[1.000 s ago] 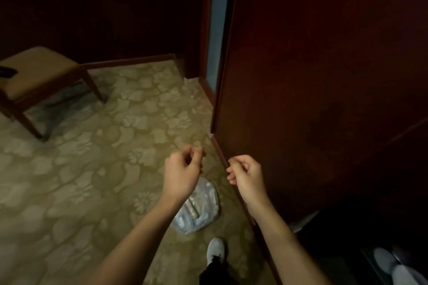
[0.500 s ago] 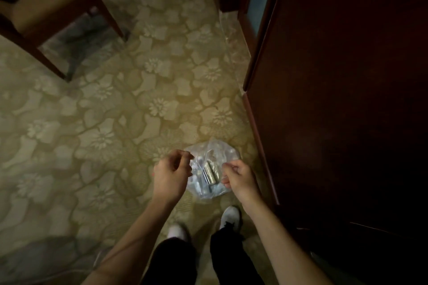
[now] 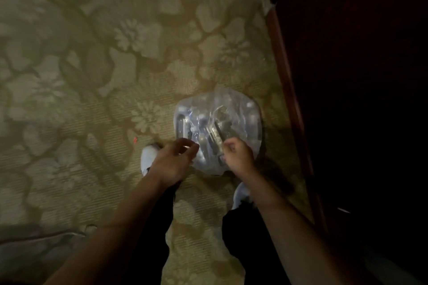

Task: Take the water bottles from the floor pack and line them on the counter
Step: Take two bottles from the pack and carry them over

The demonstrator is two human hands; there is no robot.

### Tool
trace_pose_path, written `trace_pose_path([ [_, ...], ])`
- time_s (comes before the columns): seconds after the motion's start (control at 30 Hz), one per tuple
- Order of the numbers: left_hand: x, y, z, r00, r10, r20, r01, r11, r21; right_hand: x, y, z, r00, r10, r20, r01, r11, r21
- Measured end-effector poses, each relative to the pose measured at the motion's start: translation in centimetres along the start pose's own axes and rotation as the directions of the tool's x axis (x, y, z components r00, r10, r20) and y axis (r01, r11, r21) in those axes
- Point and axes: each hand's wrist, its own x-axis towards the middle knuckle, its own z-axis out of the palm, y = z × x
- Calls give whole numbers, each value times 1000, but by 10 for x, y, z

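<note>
A pack of water bottles (image 3: 217, 127), wrapped in clear crinkled plastic, stands on the flowered carpet close to the dark wooden cabinet. My left hand (image 3: 173, 162) hovers at the pack's near left corner with its fingers loosely curled and nothing in them. My right hand (image 3: 238, 157) is over the near edge of the pack with its fingers curled in. No wrap or bottle shows in its grasp. Motion blur hides the single bottles under the plastic.
A dark wooden cabinet front (image 3: 347, 99) with a reddish base strip (image 3: 289, 90) runs down the right side, just beside the pack. My white shoes (image 3: 148, 157) and dark trouser legs stand right behind the pack. Patterned carpet (image 3: 92, 76) spreads to the left and ahead.
The view has tilted down and closed in on the pack; the chair has left the frame. Both hands have dropped from mid-air to the pack's near edge.
</note>
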Motion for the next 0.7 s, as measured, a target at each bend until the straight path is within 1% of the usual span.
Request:
trace_pose_path([
  [0.07,33,-17,0,996,-52,78,42,990,132,38,19,21,1000,17,12,-16,998,-54],
  [0.17,75,-23,1,989,-71,133,28,953,302,86,44,48,998,49,41,-43,991,-127],
  [0.2,88,-18,0,987,-66,150,1,918,397,100,52,54,997,63,48,-55,987,-152],
  [0.27,109,-6,-5,989,10,150,-90,837,540,125,63,65,994,87,66,-67,964,-259],
  [0.33,124,7,-10,986,101,129,-156,826,541,147,73,72,995,68,73,-29,896,-443],
  [0.4,132,16,-13,982,153,114,-191,810,554,162,80,76,997,51,65,-7,842,-540],
  [0.43,135,17,-12,979,166,122,-206,782,588,168,85,79,996,54,71,-4,823,-567],
  [0.47,140,16,-11,976,161,145,-217,744,632,174,86,82,993,77,88,-11,812,-584],
  [0.53,145,9,-9,975,104,194,-213,668,713,181,91,98,982,134,131,-40,834,-551],
  [0.57,145,8,-6,973,89,214,-220,637,739,183,93,103,981,144,131,-51,840,-541],
  [0.6,146,5,-5,972,82,220,-223,620,752,182,95,110,981,147,129,-52,832,-553],
  [0.7,149,3,0,962,110,249,-263,612,746,187,114,119,981,142,135,-38,814,-580],
])
